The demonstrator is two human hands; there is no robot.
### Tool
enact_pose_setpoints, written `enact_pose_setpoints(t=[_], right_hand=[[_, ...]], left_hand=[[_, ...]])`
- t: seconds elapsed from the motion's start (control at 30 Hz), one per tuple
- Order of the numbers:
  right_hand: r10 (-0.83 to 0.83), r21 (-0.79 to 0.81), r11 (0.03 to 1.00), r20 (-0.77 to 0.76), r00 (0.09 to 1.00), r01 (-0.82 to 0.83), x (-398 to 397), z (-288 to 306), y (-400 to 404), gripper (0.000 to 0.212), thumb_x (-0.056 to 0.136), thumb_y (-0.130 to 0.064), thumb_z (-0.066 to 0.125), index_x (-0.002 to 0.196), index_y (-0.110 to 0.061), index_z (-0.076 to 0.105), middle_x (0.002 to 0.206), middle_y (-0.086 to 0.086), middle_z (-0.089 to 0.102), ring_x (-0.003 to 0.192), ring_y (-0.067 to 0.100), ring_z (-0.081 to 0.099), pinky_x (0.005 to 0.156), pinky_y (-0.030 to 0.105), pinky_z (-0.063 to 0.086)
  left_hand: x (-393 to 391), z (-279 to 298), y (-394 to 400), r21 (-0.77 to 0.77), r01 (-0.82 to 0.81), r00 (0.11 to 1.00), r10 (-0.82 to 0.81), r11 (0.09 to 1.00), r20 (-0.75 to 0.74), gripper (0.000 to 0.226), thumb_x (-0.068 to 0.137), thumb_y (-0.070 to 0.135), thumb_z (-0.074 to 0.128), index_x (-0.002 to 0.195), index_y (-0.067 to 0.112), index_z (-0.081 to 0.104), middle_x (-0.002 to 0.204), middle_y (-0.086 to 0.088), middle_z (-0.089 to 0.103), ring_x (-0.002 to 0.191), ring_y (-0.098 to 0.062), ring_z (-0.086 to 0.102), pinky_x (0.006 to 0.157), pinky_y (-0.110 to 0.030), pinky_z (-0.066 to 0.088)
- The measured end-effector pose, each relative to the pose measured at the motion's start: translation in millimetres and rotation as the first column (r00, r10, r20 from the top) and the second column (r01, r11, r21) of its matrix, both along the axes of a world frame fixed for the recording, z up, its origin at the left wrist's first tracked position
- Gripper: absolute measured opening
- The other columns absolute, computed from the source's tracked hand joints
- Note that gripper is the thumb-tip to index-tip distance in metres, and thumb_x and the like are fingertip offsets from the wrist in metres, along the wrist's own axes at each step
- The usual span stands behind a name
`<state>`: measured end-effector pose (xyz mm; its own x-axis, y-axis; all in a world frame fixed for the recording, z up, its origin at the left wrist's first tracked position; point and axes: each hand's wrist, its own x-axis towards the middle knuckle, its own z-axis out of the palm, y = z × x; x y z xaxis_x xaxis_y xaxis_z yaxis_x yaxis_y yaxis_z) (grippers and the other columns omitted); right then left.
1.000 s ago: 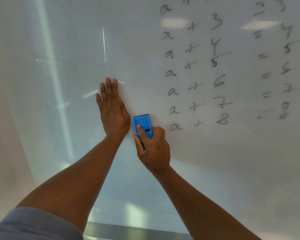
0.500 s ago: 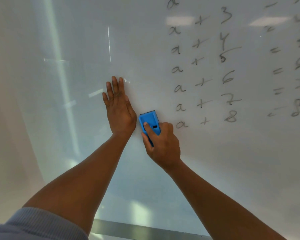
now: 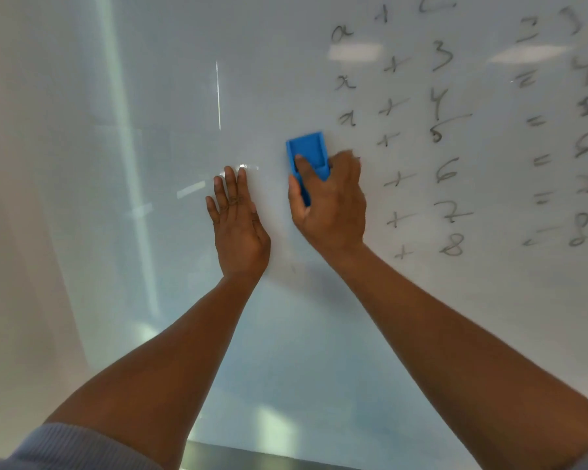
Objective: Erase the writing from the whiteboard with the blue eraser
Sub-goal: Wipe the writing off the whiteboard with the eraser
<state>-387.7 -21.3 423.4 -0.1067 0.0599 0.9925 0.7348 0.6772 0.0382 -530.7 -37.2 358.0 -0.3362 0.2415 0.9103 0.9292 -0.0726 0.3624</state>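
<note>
Whiteboard [image 3: 157, 96]: glossy white surface filling the view, streaked with light reflections; metal lower edge [image 3: 252, 456] at 6 o'clock. Writing [image 3: 438, 137]: grey handwritten sums in rows, "+ 3" through "+ 8" with equals signs and answers, occupying the 1 to 3 o'clock region; blurred. Blue eraser [image 3: 308, 149]: rectangular plastic block, flat against the board just above centre, at the left margin of the sums. Right hand [image 3: 330, 205]: fingers clasped around the eraser's lower half, thumb on its back. Left hand [image 3: 236, 222]: palm flat on the board at 9 o'clock of the eraser, fingers extended, grasping nothing. Grey sleeve [image 3: 65, 449]: at 7 o'clock.
</note>
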Motion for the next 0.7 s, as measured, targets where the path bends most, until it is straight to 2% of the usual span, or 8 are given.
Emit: enact_pose_setpoints(t=[0.13,0.2,0.3,0.43,0.6,0.7], right_hand=[[0.087,-0.086,0.994,0.174,0.981,-0.073,5.1,-89.1,-8.8,0.037,0.088,-0.035,0.064,0.119,-0.015,0.066,0.09,0.015,0.054,0.078,0.029,0.053,0.047,0.033,0.05],[0.113,-0.149,0.985,0.179,0.977,-0.086,7.6,-128.5,-13.4,0.037,0.09,-0.035,0.063,0.12,-0.015,0.065,0.089,0.012,0.053,0.076,0.025,0.053,0.045,0.032,0.051],[0.122,-0.196,0.977,0.168,0.978,-0.088,7.9,-157.7,-17.0,0.038,0.087,-0.034,0.069,0.119,-0.014,0.066,0.09,0.012,0.052,0.074,0.022,0.055,0.043,0.028,0.052],[0.134,-0.188,0.976,0.127,0.983,-0.108,2.6,-141.0,-17.3,0.04,0.083,-0.033,0.075,0.115,-0.011,0.068,0.089,0.014,0.053,0.073,0.023,0.056,0.043,0.027,0.052],[0.069,-0.135,0.989,0.027,0.997,-0.065,-19.4,-83.6,-14.8,0.039,0.086,-0.036,0.07,0.117,-0.013,0.066,0.092,0.015,0.052,0.079,0.026,0.055,0.046,0.026,0.047],[0.04,-0.118,0.992,0.036,0.999,-0.035,-21.5,-81.2,-12.4,0.039,0.088,-0.038,0.067,0.119,-0.014,0.064,0.095,0.015,0.052,0.082,0.026,0.054,0.048,0.026,0.048]], left_hand=[[-2.4,0.1,0.4,-0.023,-0.024,1.0,0.024,0.999,-0.008,0.055,0.106,0.015,0.024,0.159,0.012,0.009,0.167,-0.008,0.007,0.155,-0.026,0.001,0.126,-0.042,0.0],[-1.1,-0.6,0.8,-0.031,-0.041,0.999,0.041,0.999,-0.006,0.055,0.106,0.015,0.025,0.159,0.012,0.008,0.167,-0.009,0.006,0.155,-0.027,0.001,0.126,-0.042,-0.001],[-0.1,-0.6,-0.3,-0.021,-0.027,1.0,0.027,0.999,-0.005,0.054,0.106,0.013,0.025,0.159,0.011,0.01,0.167,-0.01,0.008,0.155,-0.028,0.002,0.126,-0.041,-0.001],[0.8,-0.3,-1.9,-0.026,-0.017,1.0,0.017,1.0,0.002,0.054,0.106,0.014,0.022,0.159,0.01,0.009,0.167,-0.01,0.007,0.154,-0.028,0.002,0.125,-0.041,-0.001],[-5.1,-3.9,-4.2,-0.057,0.019,0.999,-0.021,0.998,-0.024,0.059,0.102,0.029,0.01,0.159,0.012,0.006,0.167,-0.009,0.005,0.155,-0.026,0.0,0.126,-0.04,-0.001],[-10.1,-7.3,-2.6,-0.051,0.031,0.999,-0.033,0.998,-0.037,0.058,0.103,0.029,0.011,0.159,0.013,0.007,0.167,-0.008,0.005,0.155,-0.025,0.0,0.126,-0.04,-0.001]])
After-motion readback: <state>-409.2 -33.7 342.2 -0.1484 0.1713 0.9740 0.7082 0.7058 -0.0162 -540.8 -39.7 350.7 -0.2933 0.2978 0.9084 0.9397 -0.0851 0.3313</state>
